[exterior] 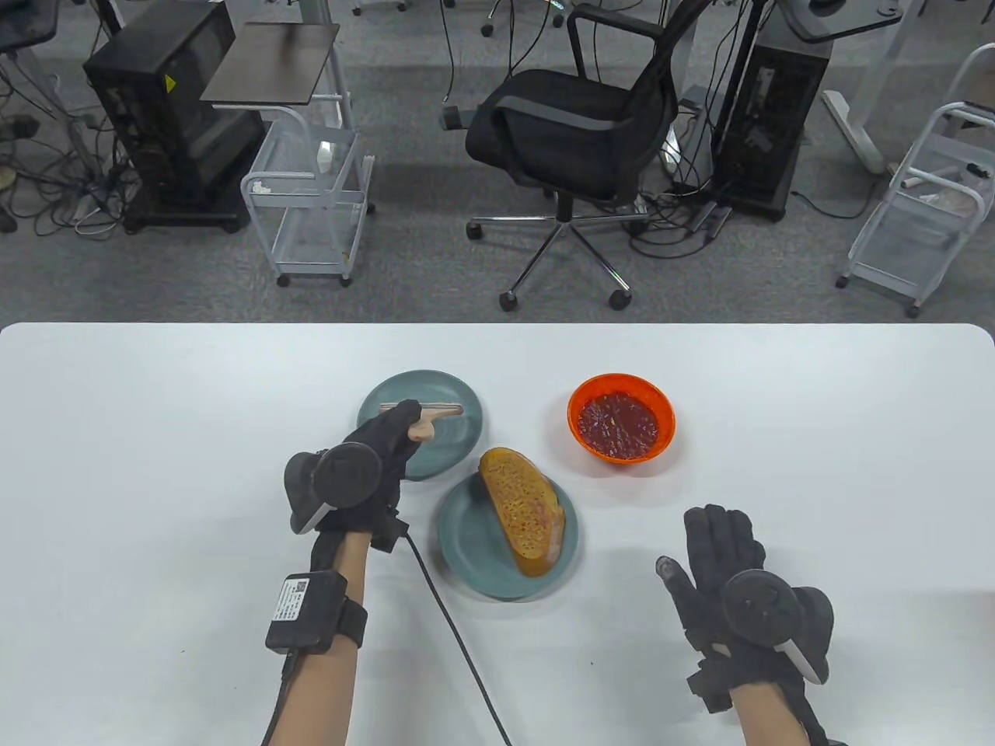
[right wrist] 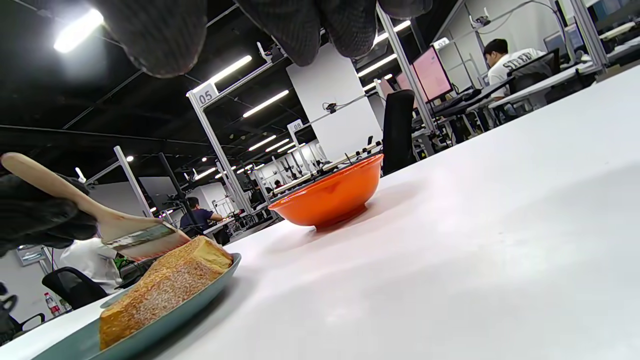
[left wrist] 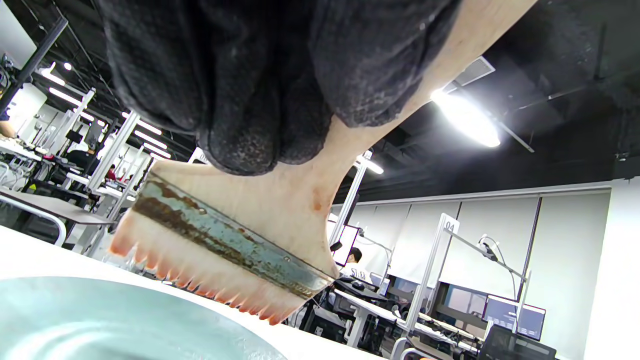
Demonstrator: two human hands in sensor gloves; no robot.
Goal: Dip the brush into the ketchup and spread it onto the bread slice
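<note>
My left hand (exterior: 404, 426) grips the wooden handle of a flat brush (exterior: 435, 408) and holds it just above the far teal plate (exterior: 412, 385). In the left wrist view the brush (left wrist: 225, 240) has a rust-stained metal band and red-tinted bristle tips hanging over that plate (left wrist: 100, 320). A bread slice (exterior: 522, 505) with an orange-brown top lies on the near teal plate (exterior: 466, 544). An orange bowl (exterior: 579, 396) holds ketchup (exterior: 620, 420). My right hand (exterior: 711, 544) lies flat and empty on the table, right of the bread.
The white table (exterior: 816, 435) stretches wide on both sides. A black cable (exterior: 451, 622) runs from my left wrist to the front edge. Beyond the far edge stand an office chair (exterior: 571, 132) and wire carts (exterior: 311, 194).
</note>
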